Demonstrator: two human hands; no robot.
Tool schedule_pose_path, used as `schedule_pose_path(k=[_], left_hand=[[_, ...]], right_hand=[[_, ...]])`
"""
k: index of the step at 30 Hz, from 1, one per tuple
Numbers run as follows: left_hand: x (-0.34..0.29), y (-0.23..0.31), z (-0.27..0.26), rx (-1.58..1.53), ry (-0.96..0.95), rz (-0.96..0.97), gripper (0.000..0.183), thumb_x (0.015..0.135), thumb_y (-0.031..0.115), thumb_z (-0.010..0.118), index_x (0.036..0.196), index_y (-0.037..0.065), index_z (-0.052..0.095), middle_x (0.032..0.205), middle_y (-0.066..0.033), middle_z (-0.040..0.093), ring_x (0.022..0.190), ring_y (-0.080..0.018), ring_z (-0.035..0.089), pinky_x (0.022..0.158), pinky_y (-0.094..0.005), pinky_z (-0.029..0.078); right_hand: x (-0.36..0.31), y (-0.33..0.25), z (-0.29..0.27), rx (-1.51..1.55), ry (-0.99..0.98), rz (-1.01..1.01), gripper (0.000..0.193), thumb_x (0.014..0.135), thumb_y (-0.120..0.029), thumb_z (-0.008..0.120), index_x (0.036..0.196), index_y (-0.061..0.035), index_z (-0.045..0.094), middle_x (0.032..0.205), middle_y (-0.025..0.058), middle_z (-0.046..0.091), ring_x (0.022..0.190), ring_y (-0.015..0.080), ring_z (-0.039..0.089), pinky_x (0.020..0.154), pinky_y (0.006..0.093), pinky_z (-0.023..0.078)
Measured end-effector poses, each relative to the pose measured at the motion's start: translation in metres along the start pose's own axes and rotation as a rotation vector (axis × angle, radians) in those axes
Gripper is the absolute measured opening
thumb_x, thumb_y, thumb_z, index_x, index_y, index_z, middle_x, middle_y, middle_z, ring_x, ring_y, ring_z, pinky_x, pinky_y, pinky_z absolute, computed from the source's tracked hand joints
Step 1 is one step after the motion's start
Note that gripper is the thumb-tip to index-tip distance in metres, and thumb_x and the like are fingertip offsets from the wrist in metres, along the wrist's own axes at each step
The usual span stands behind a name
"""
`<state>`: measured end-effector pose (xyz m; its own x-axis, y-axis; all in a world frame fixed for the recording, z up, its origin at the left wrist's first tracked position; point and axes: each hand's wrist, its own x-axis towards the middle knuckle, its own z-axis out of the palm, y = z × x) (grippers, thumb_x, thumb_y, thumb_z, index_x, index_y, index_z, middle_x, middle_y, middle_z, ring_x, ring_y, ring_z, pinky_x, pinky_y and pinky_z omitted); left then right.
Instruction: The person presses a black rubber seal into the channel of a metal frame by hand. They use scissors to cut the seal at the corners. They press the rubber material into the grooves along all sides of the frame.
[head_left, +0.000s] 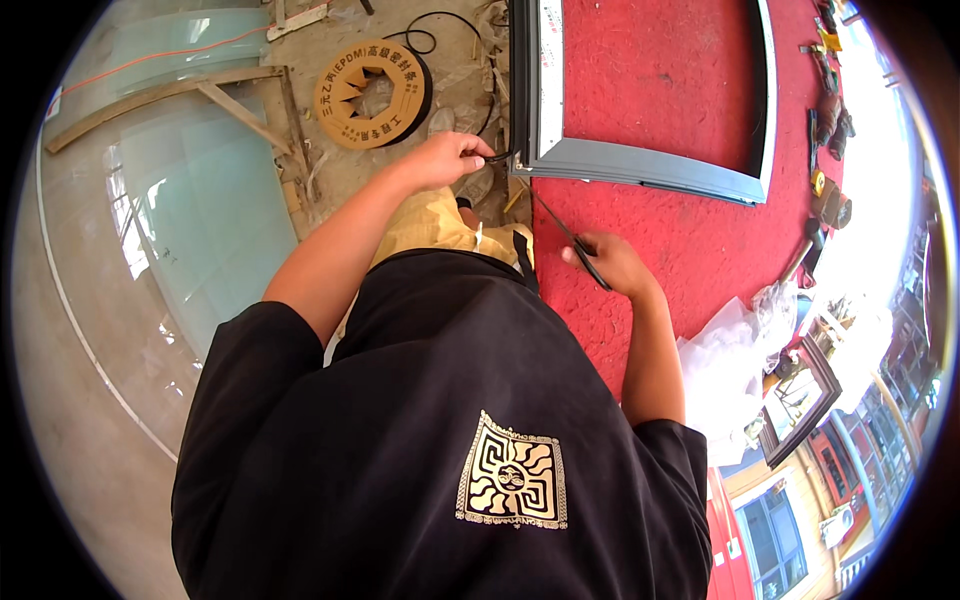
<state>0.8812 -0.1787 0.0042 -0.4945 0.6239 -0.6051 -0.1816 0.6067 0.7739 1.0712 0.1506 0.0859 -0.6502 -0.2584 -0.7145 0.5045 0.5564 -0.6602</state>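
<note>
A grey metal window frame (640, 165) lies on the red table, its near left corner in front of me. At that corner my left hand (450, 160) is closed in a pinch on the end of a black rubber sealing strip (497, 157). Lower and to the right, my right hand (613, 263) is wrapped round a long thin-bladed tool (590, 262) with a black handle. Its blade slants up and left toward the frame corner, apart from it. Whether the tool is scissors or a knife, I cannot tell.
A cardboard reel (405, 105) lies on the littered floor at the left, beside loose black strip. Glass panes (190, 220) and a wooden rack (165, 98) stand farther left. Hand tools (825, 130) line the table's right edge, with clear plastic bags (720, 350) nearer.
</note>
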Motion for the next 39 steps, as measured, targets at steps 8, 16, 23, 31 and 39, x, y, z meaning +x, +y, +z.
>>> schedule_pose_path(k=[8,16,23,31,39], left_hand=[[-0.014,0.006,0.03,-0.446,-0.013,-0.132,0.033,0.108,0.011,0.07,0.137,-0.003,0.069,0.099,-0.0029,0.071,0.086,-0.0109,0.066,0.078,-0.0289,0.054],[-0.016,0.014,0.061,-0.748,0.132,-0.26,0.025,0.104,0.007,0.075,0.127,-0.001,0.069,0.101,-0.0051,0.075,0.088,-0.0138,0.073,0.077,-0.0292,0.057],[-0.012,0.018,0.076,-0.708,0.112,-0.213,0.023,0.108,0.009,0.074,0.127,0.0,0.068,0.11,-0.0069,0.075,0.093,-0.0148,0.075,0.082,-0.0298,0.06],[-0.003,-0.001,0.087,-0.58,0.215,-0.099,0.018,0.107,0.009,0.076,0.12,-0.002,0.07,0.098,-0.0058,0.076,0.08,-0.0119,0.068,0.071,-0.0277,0.054],[-0.001,0.0,0.086,-0.595,0.177,-0.161,0.019,0.106,0.008,0.076,0.12,-0.001,0.069,0.1,-0.0073,0.075,0.084,-0.0137,0.07,0.072,-0.0287,0.055]], right_hand=[[-0.065,0.032,0.003,-0.458,0.469,0.162,0.036,0.093,-0.037,0.082,0.114,-0.0082,0.077,0.11,0.0171,0.078,0.1,0.0406,0.075,0.087,0.0512,0.06],[0.0,-0.045,0.049,-0.071,0.728,-0.014,0.031,0.099,-0.029,0.08,0.115,-0.0022,0.078,0.106,0.0189,0.08,0.091,0.0333,0.078,0.084,0.0445,0.061],[0.102,-0.064,0.085,0.445,0.699,0.226,0.041,0.098,-0.033,0.08,0.12,0.0027,0.081,0.105,0.0203,0.084,0.097,0.0304,0.082,0.089,0.0414,0.061],[0.115,-0.083,0.09,0.481,0.785,0.17,0.031,0.097,-0.024,0.081,0.109,0.0038,0.083,0.089,0.01,0.08,0.075,0.0126,0.07,0.07,0.032,0.056],[0.115,-0.078,0.096,0.554,0.806,0.157,0.025,0.096,-0.016,0.073,0.109,0.0028,0.082,0.09,0.0098,0.079,0.076,0.0137,0.068,0.07,0.0327,0.056]])
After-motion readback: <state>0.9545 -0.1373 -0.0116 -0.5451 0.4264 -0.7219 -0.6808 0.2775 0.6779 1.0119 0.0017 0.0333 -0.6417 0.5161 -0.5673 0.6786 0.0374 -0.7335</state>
